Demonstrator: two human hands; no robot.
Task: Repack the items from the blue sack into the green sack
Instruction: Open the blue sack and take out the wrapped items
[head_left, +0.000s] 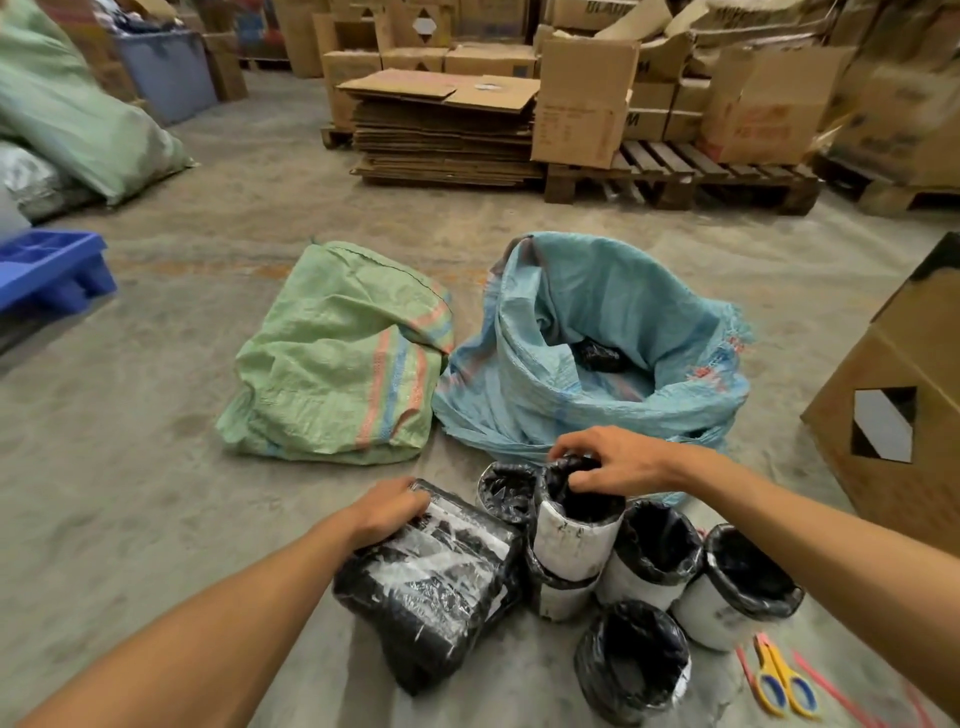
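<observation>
Under the right hand (613, 462), roll (576, 535) stands upright.

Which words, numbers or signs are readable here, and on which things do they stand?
"ULA...", cut off: top box.
Red print, blurred: box on the pallet.
Red print, blurred: right box.
Black-and-white diamond sign, no words: near box.
White labels on the rolls: unreadable.
</observation>
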